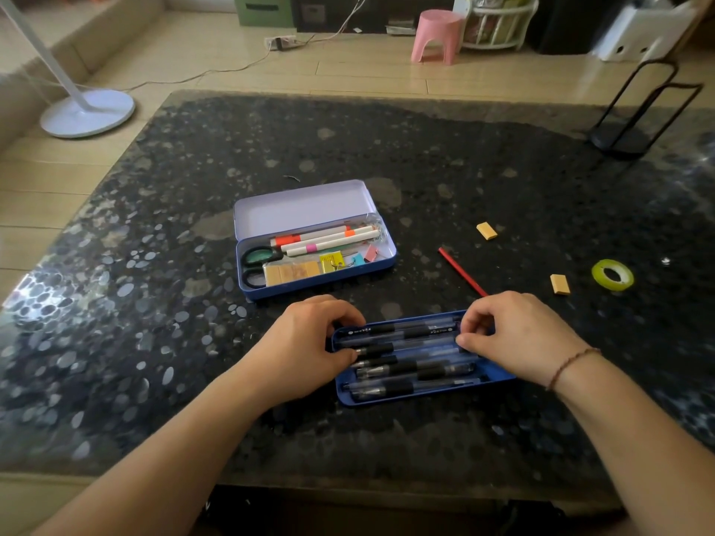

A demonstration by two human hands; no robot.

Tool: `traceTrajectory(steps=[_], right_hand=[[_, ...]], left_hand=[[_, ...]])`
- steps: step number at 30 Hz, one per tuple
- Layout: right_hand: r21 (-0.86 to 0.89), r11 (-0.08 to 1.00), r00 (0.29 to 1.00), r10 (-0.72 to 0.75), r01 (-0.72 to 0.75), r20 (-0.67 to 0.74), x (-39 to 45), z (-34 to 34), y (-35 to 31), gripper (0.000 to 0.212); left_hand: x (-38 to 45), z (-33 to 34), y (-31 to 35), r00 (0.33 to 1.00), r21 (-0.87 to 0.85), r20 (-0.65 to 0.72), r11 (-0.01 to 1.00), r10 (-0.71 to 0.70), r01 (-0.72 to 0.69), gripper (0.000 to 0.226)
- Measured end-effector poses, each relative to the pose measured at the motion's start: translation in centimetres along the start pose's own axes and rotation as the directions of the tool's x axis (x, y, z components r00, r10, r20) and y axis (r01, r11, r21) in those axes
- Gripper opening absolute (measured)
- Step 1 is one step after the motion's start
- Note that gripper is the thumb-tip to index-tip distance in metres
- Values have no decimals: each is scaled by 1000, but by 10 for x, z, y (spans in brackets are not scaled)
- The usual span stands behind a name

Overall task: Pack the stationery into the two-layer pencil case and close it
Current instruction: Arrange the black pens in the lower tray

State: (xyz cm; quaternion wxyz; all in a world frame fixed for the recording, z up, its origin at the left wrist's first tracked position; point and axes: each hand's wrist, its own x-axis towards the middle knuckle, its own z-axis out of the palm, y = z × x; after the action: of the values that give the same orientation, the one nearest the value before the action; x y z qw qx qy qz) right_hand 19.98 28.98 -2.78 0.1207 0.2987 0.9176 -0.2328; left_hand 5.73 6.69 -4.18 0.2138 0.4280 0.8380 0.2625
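A blue tin pencil case (389, 261) lies open mid-table, its pale lid (301, 208) folded back. Inside it are scissors (257, 261), white highlighters (329, 237), erasers and clips. Nearer me sits the blue inner tray (421, 398), filled with several black gel pens (402, 367). My left hand (309, 350) grips the tray's left end. My right hand (518, 334) pinches the tray's right end, fingers on the pens. A red pencil (460, 270), two tan erasers (486, 230) (560, 284) and a yellow-green tape roll (612, 275) lie loose on the table to the right.
The dark speckled tabletop (154, 303) has its front edge close to me. A black wire stand (634, 121) is at the far right corner. On the floor beyond are a white fan base (87, 112) and a pink stool (437, 34).
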Motion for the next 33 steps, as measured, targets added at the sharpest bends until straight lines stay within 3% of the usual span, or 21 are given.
traceTrajectory(steps=[5,14,20,26,33], right_hand=[[67,998,1000,16,-17,20,2,-3,-2,13],[-91,992,995,82,-86,-50,-1,3,-9,14],[15,994,993,111,-111,-46,0,1,-5,13],[-24,999,994,26,-24,102,-8,-12,5,10],[-26,1000,995,-9,12,96,-9,-8,-2,11]], left_hand=[[3,7,5,997,-50,-52,998,-50,48,35],[3,11,8,995,-63,-78,996,-63,59,33],[3,9,9,996,-53,-55,996,-72,69,34],[0,5,5,998,-44,-47,999,-30,28,30],[-11,5,3,994,-17,-106,1000,22,-24,31]])
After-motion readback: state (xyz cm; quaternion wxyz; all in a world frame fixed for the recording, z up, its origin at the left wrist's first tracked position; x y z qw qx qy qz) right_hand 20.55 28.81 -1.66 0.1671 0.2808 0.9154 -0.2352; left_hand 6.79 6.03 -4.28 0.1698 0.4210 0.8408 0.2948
